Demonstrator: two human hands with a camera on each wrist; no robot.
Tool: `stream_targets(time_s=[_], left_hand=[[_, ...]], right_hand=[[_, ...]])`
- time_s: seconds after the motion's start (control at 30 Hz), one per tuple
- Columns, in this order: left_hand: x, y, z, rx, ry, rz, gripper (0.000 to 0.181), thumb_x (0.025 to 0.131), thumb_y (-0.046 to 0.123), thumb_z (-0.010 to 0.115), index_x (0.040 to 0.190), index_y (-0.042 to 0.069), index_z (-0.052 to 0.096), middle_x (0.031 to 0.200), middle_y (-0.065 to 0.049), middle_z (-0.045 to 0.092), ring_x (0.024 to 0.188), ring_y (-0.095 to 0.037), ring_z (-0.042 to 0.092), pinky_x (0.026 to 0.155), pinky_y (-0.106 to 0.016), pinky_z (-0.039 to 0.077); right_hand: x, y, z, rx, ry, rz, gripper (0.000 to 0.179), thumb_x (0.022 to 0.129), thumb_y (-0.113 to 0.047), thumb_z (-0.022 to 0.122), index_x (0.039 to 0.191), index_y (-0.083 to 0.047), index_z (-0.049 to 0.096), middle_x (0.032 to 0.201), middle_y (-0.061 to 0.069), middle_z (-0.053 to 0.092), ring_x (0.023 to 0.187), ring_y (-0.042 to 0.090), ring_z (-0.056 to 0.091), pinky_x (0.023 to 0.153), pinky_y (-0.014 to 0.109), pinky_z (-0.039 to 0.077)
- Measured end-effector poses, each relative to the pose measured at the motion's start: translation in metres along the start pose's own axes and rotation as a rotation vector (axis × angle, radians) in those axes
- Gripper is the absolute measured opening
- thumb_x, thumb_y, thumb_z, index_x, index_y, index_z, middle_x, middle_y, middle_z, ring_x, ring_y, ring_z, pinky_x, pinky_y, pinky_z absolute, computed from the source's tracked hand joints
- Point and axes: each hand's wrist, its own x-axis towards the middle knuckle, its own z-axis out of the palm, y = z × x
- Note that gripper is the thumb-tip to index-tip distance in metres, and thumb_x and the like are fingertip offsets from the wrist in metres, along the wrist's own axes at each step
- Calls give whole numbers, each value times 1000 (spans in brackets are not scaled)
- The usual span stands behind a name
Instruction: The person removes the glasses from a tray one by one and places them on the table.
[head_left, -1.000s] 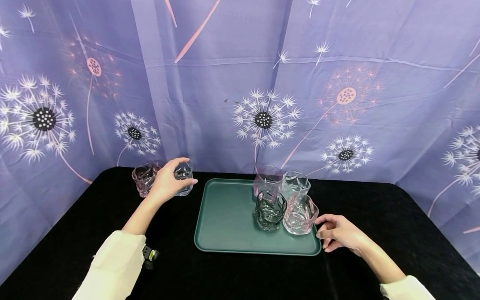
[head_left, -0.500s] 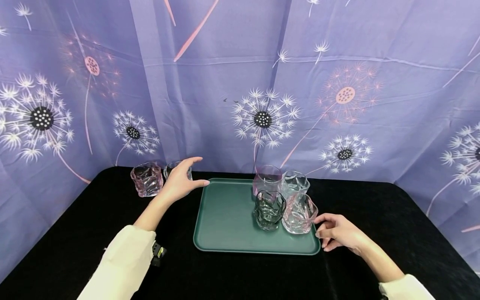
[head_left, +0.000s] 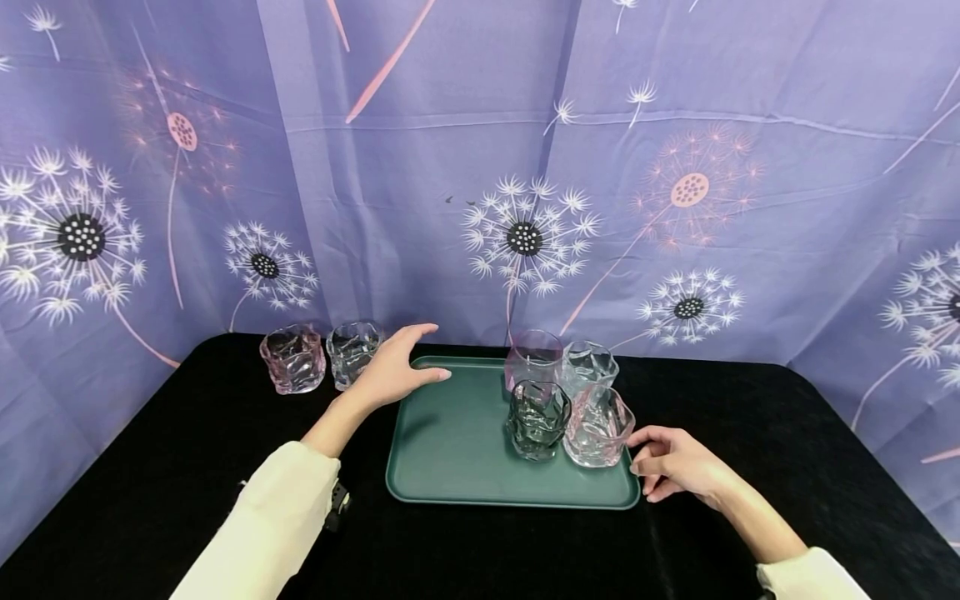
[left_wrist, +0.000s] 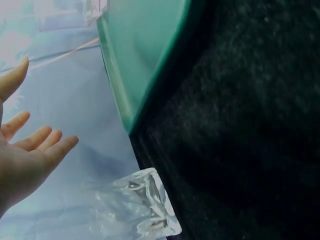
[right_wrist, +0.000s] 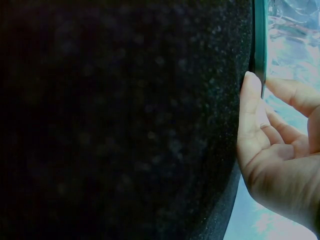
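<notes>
My left hand (head_left: 390,367) hovers over the left back corner of the green tray (head_left: 450,467), thumb and fingers spread with nothing between them. Just left of it a clear glass (head_left: 347,354) stands on the table, partly covered by the hand, beside a pink glass (head_left: 294,360). With thumb and fingers, my right hand (right_wrist: 280,145) pinches the tray's right rim. Grouped on the tray's right half are a purple-tinted glass (head_left: 534,360), a pale clear glass (head_left: 591,367), a dark grey glass (head_left: 538,421) and a light pink glass (head_left: 597,429).
A black cloth (head_left: 480,550) covers the table. Behind its back edge hangs a purple curtain (head_left: 420,208) printed with dandelions. The two glasses off the tray stand close to that back edge.
My left hand has moved right, from in front of the clear glass to over the tray's left back corner. That glass stays in place. My right hand keeps its place on the rim.
</notes>
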Motion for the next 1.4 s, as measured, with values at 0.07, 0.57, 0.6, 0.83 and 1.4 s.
stream_targets(time_s=[0.07,0.57,0.6,0.83,1.4], left_hand=[[2,0,3,0,-8,-1,71,79,30,71,136,2,39,138,-16,39,127,-32,33,100,-48,30],[17,9,40,-36,-103,-45,70,82,36,68,138,8,37,140,-12,37,128,-30,34,99,-47,32],[19,10,42,-37,-99,-42,69,82,35,68,138,8,38,139,-11,38,127,-29,34,99,-46,33],[29,24,54,-68,-89,-40,67,83,35,67,137,7,39,138,-10,40,123,-28,40,97,-43,35],[48,52,81,-125,-119,-28,71,82,36,67,140,12,34,142,-9,34,128,-25,34,101,-42,32]], right_hand=[[0,0,0,-1,1,0,42,80,-1,62,114,13,43,75,7,60,58,18,59,55,39,53],[-1,-1,1,-5,3,-9,43,79,-1,63,114,14,43,75,7,60,58,18,59,54,39,53],[-1,-1,1,-6,3,-8,43,79,-1,63,114,14,43,75,7,60,58,18,59,54,39,53],[-1,-1,1,-6,7,-4,43,80,-1,63,115,13,43,74,7,59,58,18,59,54,39,53],[-1,-1,1,-2,-5,-16,42,80,-2,63,114,14,43,74,7,60,57,17,59,54,38,53]])
